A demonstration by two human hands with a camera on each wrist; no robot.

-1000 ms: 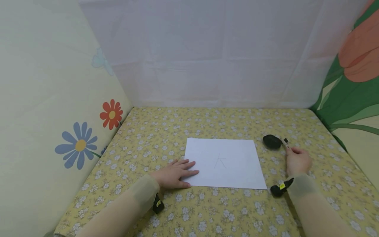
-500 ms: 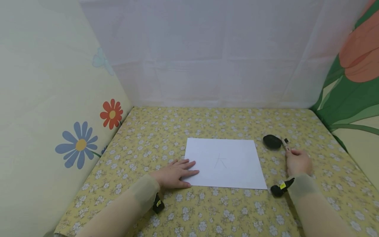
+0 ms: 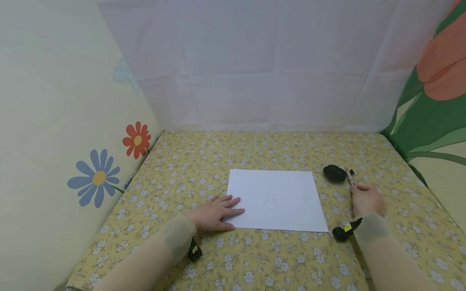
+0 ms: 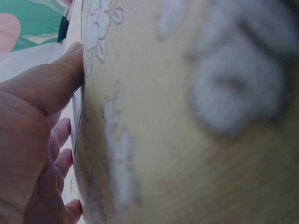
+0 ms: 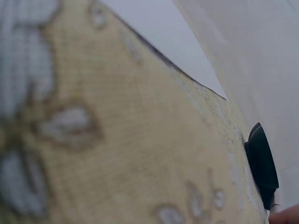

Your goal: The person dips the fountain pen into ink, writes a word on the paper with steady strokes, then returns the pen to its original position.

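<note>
A white sheet of paper (image 3: 291, 202) lies on the flowered tabletop, bearing a few thin grey strokes near its middle. My left hand (image 3: 214, 214) rests on its left edge with fingers spread; the left wrist view shows the thumb (image 4: 58, 77) along that edge. To the right of the sheet, my right hand (image 3: 367, 201) has curled fingers and pinches a slim, pale, pen-like stick (image 3: 351, 180) with a black end. Just left of that end sits a dark oval object (image 3: 334, 173); its kind is unclear. In the right wrist view, only a fingertip (image 5: 286, 216) shows beside the dark object.
A yellow cloth with white flowers covers the table (image 3: 276, 151). A white sheet hangs as the back wall (image 3: 225, 81). Painted panels with flowers stand at the left (image 3: 98, 178) and right (image 3: 442, 68). Each wrist carries a small black camera.
My right hand has drawn back very slightly toward me, so a little more of the pale stick shows. The left hand, paper and dark oval object have stayed in place.
</note>
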